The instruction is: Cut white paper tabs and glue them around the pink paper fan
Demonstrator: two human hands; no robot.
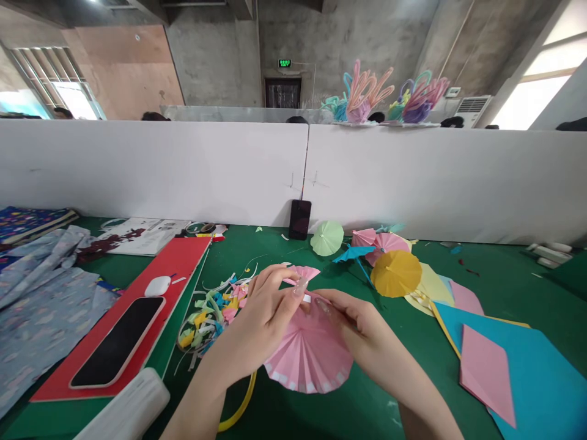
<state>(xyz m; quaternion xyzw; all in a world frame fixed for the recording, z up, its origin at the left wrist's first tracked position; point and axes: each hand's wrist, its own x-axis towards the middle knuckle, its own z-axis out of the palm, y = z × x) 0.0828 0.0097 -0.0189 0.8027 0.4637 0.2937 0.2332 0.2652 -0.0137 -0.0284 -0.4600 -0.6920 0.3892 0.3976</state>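
A pleated pink paper fan [312,351] with small white pieces along its curved edge hangs between my hands. My left hand [266,318] pinches its upper part, thumb and forefinger together near a smaller folded pink section. Opposite it, my right hand [355,321] grips the fan's right upper edge; its fingertips are partly hidden behind the paper. A small white piece shows between the two hands. Left of my left hand lies a pile of colored paper scraps [208,321]. Beyond my right hand stand small paper umbrellas, among them a yellow one [397,273] and a green one [327,238].
A white partition [183,171] closes off the back, with a phone [300,219] leaning on it. At left are a red board [183,263] carrying another phone [119,342], and patterned cloth [46,324]. Blue paper [545,366] and pink paper [488,373] lie right.
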